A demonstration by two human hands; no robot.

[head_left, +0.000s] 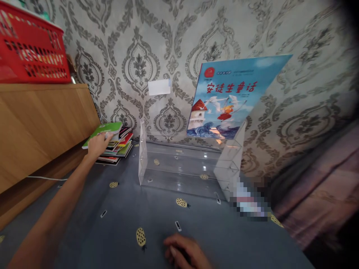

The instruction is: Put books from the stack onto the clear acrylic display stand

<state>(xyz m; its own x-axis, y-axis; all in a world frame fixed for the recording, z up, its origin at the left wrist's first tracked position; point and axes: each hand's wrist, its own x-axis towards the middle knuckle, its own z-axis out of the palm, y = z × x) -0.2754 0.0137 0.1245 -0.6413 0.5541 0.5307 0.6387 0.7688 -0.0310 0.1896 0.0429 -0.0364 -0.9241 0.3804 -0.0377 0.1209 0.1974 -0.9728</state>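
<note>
My left hand (98, 145) reaches to the far left and is closed on a green book (104, 129), the top one of a pile of books (123, 145). Part of the green cover is hidden under my fingers. My right hand (186, 251) is low at the front, fingers loosely curled and a little apart, with nothing visible in it. Beyond it stands a clear plastic book rack (179, 183) with stepped tiers. A blue storybook (224, 101) with red lettering stands upright at the rack's right rear.
On the left a wooden cabinet (47, 116) carries a red plastic basket (33, 52). A white cable (47, 178) runs along its base. The table has a dark pineapple-print cloth (112, 231). A pixelated item (249, 201) lies right of the rack, near a pinkish curtain (311, 186).
</note>
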